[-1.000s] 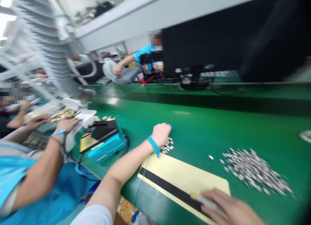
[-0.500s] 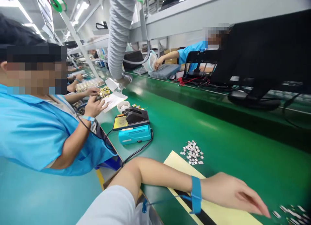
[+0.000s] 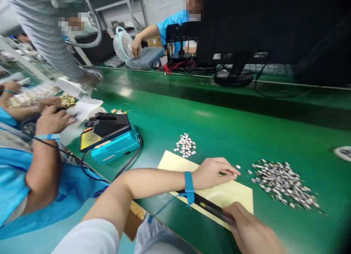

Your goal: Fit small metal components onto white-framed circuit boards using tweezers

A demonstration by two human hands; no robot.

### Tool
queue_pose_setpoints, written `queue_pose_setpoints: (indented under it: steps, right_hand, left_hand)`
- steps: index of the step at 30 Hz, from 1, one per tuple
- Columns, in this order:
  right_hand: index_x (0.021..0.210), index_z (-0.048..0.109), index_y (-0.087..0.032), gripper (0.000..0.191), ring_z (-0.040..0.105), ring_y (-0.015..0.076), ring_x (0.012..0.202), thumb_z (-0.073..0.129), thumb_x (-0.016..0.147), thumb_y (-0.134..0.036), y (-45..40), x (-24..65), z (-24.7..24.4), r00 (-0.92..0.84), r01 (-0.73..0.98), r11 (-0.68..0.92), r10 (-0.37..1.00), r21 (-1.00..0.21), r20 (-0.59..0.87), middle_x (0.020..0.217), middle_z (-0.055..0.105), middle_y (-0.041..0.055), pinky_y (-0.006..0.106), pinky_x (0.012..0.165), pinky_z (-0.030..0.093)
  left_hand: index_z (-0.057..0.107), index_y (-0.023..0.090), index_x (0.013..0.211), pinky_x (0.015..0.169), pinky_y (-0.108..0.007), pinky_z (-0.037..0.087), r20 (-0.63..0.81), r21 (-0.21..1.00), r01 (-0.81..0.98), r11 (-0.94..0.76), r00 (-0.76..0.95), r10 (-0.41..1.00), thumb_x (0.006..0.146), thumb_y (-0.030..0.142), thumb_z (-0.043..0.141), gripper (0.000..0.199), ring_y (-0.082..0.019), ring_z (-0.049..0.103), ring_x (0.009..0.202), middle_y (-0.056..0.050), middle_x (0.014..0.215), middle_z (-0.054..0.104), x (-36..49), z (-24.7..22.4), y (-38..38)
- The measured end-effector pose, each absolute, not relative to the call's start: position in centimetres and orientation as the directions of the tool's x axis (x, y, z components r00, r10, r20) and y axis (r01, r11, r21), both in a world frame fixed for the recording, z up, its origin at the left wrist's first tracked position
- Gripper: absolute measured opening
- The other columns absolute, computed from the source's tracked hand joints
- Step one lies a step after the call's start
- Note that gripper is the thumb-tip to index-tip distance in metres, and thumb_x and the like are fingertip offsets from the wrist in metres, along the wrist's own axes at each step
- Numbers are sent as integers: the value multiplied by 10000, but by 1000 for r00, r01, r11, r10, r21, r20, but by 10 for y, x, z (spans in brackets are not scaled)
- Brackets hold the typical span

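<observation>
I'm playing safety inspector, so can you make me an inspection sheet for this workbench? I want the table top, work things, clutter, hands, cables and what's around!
Surface: green tabletop; a pale yellow sheet with a black stripe lies on it.
Work things: small parts in a large pile right of the sheet and a smaller pile beyond its left end.
Clutter: blue box with a black top, left.
Left hand: over the sheet, fingertips near a loose part; cannot tell if pinching anything.
Right hand: holds a slim dark tool.
Cables: black cord beside the box; red wires at the back.
Surroundings: fan, ribbed hose, co-workers.
</observation>
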State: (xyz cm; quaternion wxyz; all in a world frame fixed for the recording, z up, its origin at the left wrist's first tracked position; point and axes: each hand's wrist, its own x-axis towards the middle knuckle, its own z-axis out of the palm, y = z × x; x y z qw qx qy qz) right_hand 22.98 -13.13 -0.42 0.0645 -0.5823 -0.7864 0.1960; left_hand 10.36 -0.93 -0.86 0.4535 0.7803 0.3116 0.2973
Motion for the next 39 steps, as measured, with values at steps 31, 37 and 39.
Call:
queue_pose_setpoints:
  steps: [31, 37, 39]
  right_hand:
    - [532, 512, -138, 222, 428, 72, 552, 691, 553, -267, -74, 242, 14, 124, -167, -317, 932, -933, -339, 660, 545, -4, 202, 498, 280]
    - [589, 493, -134, 282, 324, 35, 439, 704, 567, -320, -73, 246, 16, 22, -221, -363, 926, -905, -376, 636, 554, -7, 191, 431, 209]
    - [624, 513, -135, 281, 401, 62, 504, 722, 554, -310, -74, 246, 15, 45, -175, -340, 935, -924, -353, 601, 531, -18, 195, 486, 278]
  left_hand:
    - [553, 167, 938, 708, -199, 489, 419, 789, 131, -600, 600, 682, 699, 126, 613, 250, -107, 630, 725, -6, 765, 668, 96, 0, -19]
    - [549, 160, 944, 716, -194, 493, 420, 795, 120, -594, 598, 683, 718, 144, 607, 234, -104, 633, 725, -16, 789, 667, 95, -2, -21]
    - [536, 155, 984, 729, -191, 489, 421, 775, 125, -619, 628, 654, 721, 134, 606, 273, -104, 632, 744, -12, 789, 672, 95, 0, -21]
